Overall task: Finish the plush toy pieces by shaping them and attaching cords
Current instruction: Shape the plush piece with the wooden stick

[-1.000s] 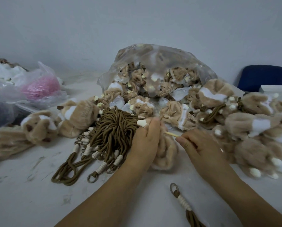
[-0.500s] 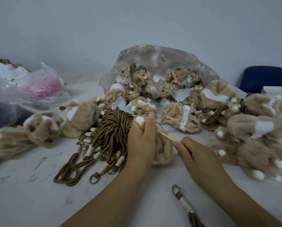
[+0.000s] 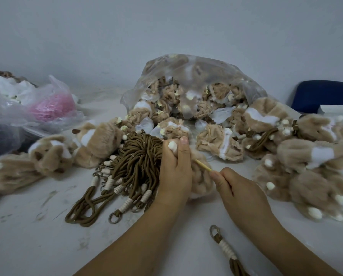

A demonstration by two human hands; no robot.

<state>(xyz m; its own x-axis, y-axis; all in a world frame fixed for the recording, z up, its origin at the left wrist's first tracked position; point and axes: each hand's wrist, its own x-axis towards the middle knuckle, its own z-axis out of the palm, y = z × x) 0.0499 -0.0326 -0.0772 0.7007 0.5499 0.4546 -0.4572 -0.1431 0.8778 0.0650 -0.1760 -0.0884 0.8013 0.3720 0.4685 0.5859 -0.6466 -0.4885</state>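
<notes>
My left hand (image 3: 175,170) grips a tan plush piece (image 3: 201,176) at the table's middle, its white tip poking out between thumb and finger. My right hand (image 3: 236,191) pinches a thin wooden stick (image 3: 202,165) whose far end goes into the plush behind my left hand. A bundle of brown cords (image 3: 135,168) with white wrapped ends and metal rings lies just left of my left hand. One separate brown cord (image 3: 225,249) with a ring lies on the table near my right forearm.
A clear plastic bag (image 3: 196,76) of unshaped plush pieces lies open behind my hands. Shaped plush toys are piled at the right (image 3: 310,166) and left (image 3: 51,154). Plastic bags, one with pink material (image 3: 51,107), sit far left. A blue chair (image 3: 322,94) stands back right.
My left hand has turned the plush piece a little, and the white tip now shows beside the thumb. My right hand has moved slightly closer with the stick.
</notes>
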